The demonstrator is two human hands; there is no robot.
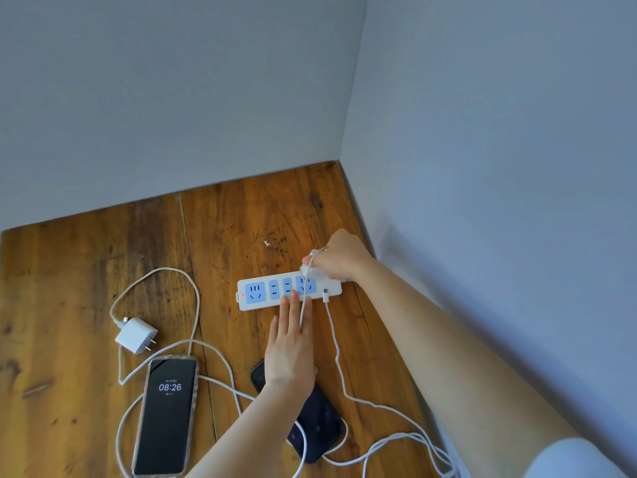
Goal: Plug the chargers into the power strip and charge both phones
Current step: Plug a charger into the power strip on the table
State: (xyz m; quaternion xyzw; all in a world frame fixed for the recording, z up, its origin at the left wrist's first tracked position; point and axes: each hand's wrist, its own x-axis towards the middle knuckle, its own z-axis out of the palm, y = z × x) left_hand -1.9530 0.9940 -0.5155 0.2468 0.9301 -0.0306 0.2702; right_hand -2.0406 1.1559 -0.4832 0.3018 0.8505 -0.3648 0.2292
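Two phones [165, 414] lie flat; right fingers [319, 267] pinch one charger [307, 268] at the strip [331, 294], left fingers [294, 307] pressed together.

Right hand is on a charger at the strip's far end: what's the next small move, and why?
Probably press the white charger straight down into the rightmost socket. The right hand holds it just over the power strip, apparently not yet seated, while the left hand lies flat at the strip's near edge, seemingly bracing it.

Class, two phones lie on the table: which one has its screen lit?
The left phone, showing 08:26, with a cable at its top. The other phone, partly under the left hand, is dark.
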